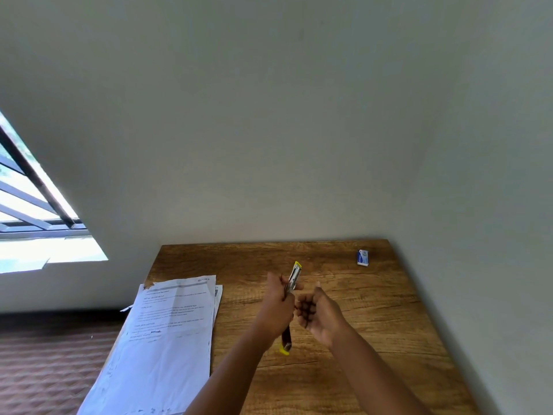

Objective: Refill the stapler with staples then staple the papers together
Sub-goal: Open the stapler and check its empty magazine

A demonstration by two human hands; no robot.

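Note:
My left hand (276, 304) grips a yellow and metal stapler (294, 275) above the wooden table (374, 324). The stapler is swung wide apart: its metal staple channel points up and away, and its yellow-tipped other half (285, 344) hangs down below my fist. Just to the right, my right hand (317, 311) hovers close to the stapler with curled fingers; whether it holds staples I cannot tell. A small blue and white staple box (362, 257) lies at the table's far right corner. The stack of printed papers (170, 330) rests on the table's left side.
The table stands in a corner, with a grey wall behind it and another on the right. The papers overhang the table's left edge above a reddish patterned floor (45, 369). A window (30, 205) is at the left.

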